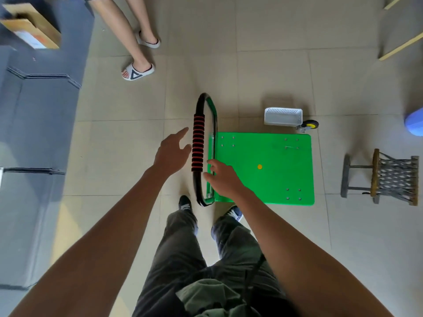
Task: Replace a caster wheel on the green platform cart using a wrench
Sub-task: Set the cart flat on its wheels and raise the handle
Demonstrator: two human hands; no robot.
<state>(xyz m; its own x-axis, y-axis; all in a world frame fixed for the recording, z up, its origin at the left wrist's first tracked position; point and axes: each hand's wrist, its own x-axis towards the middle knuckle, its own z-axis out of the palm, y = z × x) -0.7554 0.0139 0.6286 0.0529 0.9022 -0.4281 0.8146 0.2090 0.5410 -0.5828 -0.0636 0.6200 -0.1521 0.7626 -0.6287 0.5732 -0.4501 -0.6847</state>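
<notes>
While both hands reach, left hand (172, 154) open beside handle (198, 143) — right hand (223, 178) at cart (270, 179) edge

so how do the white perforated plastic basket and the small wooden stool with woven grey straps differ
The white perforated plastic basket sits beyond the green platform cart, near its far edge; the small wooden stool with woven grey straps lies past the cart's right edge. The basket is pale with fine holes; the stool is dark with an open lattice. A yellow-hubbed caster wheel lies beside the basket, none by the stool. Both rest on the tiled floor.
</notes>
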